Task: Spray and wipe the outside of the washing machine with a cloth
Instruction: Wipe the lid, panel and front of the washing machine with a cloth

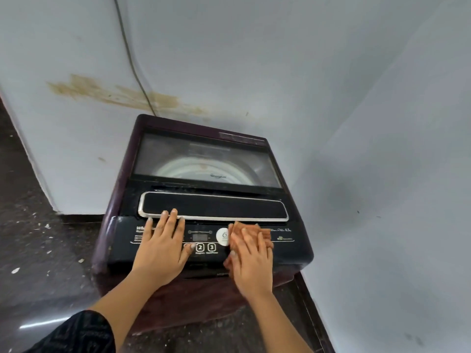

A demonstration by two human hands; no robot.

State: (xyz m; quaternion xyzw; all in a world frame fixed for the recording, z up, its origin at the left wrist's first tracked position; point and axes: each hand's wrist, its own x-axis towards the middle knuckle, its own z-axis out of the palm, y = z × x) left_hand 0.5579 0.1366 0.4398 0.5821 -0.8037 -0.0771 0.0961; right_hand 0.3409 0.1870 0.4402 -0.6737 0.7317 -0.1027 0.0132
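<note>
A dark purple top-loading washing machine (293,250) stands in a room corner, with a glass lid (204,159) and a black control panel at the front. My left hand (163,248) lies flat on the left part of the panel, fingers spread, holding nothing. My right hand (252,261) presses an orange-brown cloth (251,229) flat against the panel's right part, beside the numbered buttons and a white round sticker. No spray bottle is in view.
White walls (356,98) close in behind and on the right of the machine. A dark cable (132,62) runs down the back wall, past a brown stain. The dark speckled floor (38,263) stretches to the left.
</note>
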